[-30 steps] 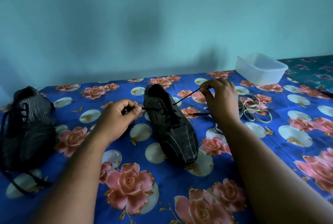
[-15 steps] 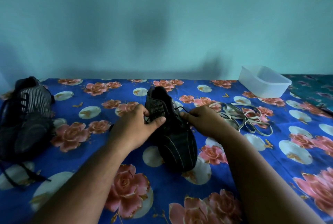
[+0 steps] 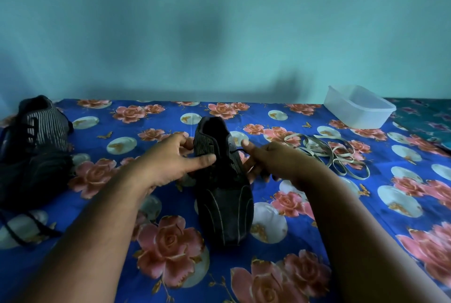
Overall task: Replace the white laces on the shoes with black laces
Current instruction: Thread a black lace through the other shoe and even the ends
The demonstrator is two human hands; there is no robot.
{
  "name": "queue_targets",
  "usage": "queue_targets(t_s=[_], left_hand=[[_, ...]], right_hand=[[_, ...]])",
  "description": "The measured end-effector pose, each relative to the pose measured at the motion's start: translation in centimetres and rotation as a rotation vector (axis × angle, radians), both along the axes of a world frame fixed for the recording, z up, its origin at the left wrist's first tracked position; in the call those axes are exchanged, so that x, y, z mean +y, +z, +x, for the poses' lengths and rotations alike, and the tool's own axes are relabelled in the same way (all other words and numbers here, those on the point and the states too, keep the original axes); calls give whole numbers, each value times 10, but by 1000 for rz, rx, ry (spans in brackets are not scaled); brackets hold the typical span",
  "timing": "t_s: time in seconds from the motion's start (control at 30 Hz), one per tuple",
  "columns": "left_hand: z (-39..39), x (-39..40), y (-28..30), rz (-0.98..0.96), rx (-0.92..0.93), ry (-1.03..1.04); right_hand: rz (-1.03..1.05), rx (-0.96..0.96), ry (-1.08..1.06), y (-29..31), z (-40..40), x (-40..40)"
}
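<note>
A black shoe (image 3: 225,207) stands mid-cloth with its toe toward me. My left hand (image 3: 174,160) grips its left side, thumb laid across the eyelet area and fingers behind the collar. My right hand (image 3: 271,162) holds the right side, with the thumb up near the collar and the fingers curled against the shoe's wall. A short loop of black lace (image 3: 237,151) shows at the top eyelets beside that thumb. The white laces (image 3: 329,155) lie in a loose tangle to the right of the shoe.
A second black shoe (image 3: 36,153) lies at the far left, its black lace (image 3: 23,228) trailing toward me. A clear plastic tub (image 3: 358,107) stands at the back right, by the wall. A blue flowered cloth (image 3: 366,205) covers the surface.
A second ago both hands pulled the black lace ends out sideways. They have since come in onto the shoe, and the lace is no longer stretched out.
</note>
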State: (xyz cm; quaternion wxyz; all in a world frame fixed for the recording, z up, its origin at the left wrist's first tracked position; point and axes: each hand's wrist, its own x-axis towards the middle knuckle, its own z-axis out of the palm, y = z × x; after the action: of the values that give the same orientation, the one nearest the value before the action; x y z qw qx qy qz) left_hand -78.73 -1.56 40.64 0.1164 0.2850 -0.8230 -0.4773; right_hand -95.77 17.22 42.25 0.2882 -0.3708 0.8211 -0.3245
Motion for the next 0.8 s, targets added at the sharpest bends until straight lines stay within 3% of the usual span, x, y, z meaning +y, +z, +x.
queue_targets(t_s=[0.1, 0.17, 0.23, 0.4, 0.67, 0.8], left_hand=[[-4, 3, -1, -331, 110, 169], [-9, 8, -5, -474, 287, 140], [-15, 17, -10, -515, 412, 58], [-24, 30, -19, -554, 398, 3], [-23, 33, -18, -510, 422, 7], [-26, 38, -19, -656, 458, -18]], right_hand=[[-92, 26, -193, -8, 5, -10], [-175, 19, -243, -14, 7, -13], [-271, -21, -282, -19, 9, -16], [-558, -258, -411, -15, 4, -17], [-625, -562, -477, -13, 3, -15], [-606, -611, -377, -8, 6, -13]])
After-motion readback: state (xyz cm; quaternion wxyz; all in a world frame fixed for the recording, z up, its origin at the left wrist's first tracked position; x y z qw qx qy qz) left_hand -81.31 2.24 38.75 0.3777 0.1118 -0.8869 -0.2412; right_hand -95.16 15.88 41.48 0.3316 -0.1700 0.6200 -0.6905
